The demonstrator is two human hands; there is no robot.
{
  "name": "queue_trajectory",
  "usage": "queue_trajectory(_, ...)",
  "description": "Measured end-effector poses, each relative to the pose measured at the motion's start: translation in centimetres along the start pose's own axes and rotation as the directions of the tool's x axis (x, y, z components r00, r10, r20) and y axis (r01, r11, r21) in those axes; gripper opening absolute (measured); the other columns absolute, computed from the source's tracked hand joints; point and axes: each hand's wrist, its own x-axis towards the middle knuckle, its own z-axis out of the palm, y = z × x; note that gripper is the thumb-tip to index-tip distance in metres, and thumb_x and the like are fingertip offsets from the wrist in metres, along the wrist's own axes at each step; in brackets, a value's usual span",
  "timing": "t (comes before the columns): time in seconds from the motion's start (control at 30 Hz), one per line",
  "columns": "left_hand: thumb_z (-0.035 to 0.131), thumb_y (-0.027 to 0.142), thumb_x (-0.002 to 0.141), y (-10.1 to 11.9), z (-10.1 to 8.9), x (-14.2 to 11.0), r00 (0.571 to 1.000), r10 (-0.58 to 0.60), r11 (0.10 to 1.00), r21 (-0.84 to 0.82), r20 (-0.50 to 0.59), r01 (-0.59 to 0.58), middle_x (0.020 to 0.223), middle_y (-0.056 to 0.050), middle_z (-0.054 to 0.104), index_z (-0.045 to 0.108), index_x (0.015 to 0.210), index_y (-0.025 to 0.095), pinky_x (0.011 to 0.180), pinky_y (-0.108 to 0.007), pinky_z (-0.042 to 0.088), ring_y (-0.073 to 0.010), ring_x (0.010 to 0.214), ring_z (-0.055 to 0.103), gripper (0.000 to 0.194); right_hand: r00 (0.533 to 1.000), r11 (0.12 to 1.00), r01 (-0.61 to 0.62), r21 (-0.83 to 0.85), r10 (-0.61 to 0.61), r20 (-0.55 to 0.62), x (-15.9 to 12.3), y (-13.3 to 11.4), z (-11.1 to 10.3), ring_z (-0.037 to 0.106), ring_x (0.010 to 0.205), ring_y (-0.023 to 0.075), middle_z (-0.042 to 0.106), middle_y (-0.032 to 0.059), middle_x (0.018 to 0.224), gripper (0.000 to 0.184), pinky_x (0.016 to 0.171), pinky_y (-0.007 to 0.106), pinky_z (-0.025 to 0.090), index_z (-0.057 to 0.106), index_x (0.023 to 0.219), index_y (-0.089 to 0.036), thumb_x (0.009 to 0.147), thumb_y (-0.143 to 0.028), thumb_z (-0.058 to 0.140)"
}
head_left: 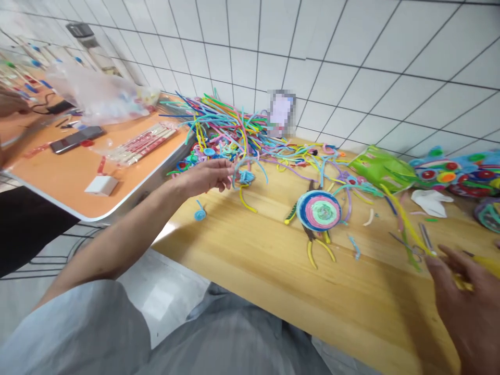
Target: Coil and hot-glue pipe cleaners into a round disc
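Observation:
My left hand (214,174) reaches over the wooden table with its fingers curled in, pinching what looks like a light-blue pipe cleaner (262,169) that arcs to the right. Just beyond the fingertips lies a small blue coiled bundle (246,178), with a yellow pipe cleaner (246,202) below it. At the right edge, my right hand (464,291) is blurred, thumb and forefinger apart. Yellow handles (486,264) show behind it, and a yellow pipe cleaner (414,232) ends near the thumb. Between the hands, a round coiled disc (319,210) in blue, pink and green rests on yellow-handled pliers (312,252).
A heap of pipe cleaners (230,127) lies along the tiled wall, near a blurred-out phone (281,112). A green packet (383,169) and white tissue (432,202) lie at right. On the orange table (70,192) are a dark phone (77,139) and another person's hand (13,101).

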Motion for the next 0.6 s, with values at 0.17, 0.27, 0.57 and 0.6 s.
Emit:
queue_trajectory(0.17,0.077,0.043,0.09,-0.6,-4.0,-1.8,0.965,0.158,0.858,0.513,-0.208,-0.03,0.072,0.001,0.064,0.077,0.102,0.02,0.058,-0.024,0.043,-0.0129,0.06,0.056,0.026,0.991,0.992,0.12,0.048,-0.116,-0.062,0.4,-0.3,2.4,0.08,0.105,0.0436,0.084,0.0214,0.114,0.065,0.086,0.058,0.063,0.08,0.125,-0.023,0.102,-0.075,0.048)
queue_trajectory(0.27,0.073,0.039,0.09,-1.1,-7.5,-3.2,0.919,0.294,0.523,0.849,-0.261,0.074,0.088,-0.005,0.072,0.079,0.097,0.022,0.072,-0.029,0.05,-0.0208,0.079,0.066,0.019,0.98,0.976,0.183,0.116,-0.172,-0.102,0.2,-0.9,3.2,0.08,0.101,0.0392,0.085,0.0172,0.111,0.046,0.082,0.054,0.062,0.078,0.122,-0.036,0.101,-0.07,0.056)
queue_trajectory(0.57,0.066,0.029,0.095,-2.5,-7.8,-3.9,0.923,0.333,0.256,0.961,-0.19,0.105,0.099,-0.006,0.07,0.075,0.095,0.02,0.084,-0.032,0.05,-0.0237,0.094,0.067,0.013,0.971,0.951,0.223,0.216,-0.197,-0.134,-0.7,-2.1,4.2,0.081,0.104,0.0353,0.085,0.0138,0.113,0.024,0.093,0.052,0.063,0.076,0.116,-0.036,0.104,-0.054,0.064)
queue_trajectory(0.6,0.067,0.03,0.095,-2.0,-8.2,-3.9,0.908,0.36,0.313,0.945,-0.212,0.097,0.093,-0.003,0.07,0.074,0.092,0.02,0.083,-0.03,0.05,-0.0219,0.092,0.066,0.012,0.97,0.949,0.226,0.221,-0.199,-0.137,-0.8,-2.2,4.1,0.081,0.105,0.034,0.085,0.0134,0.113,0.023,0.095,0.05,0.063,0.076,0.115,-0.035,0.105,-0.052,0.065)
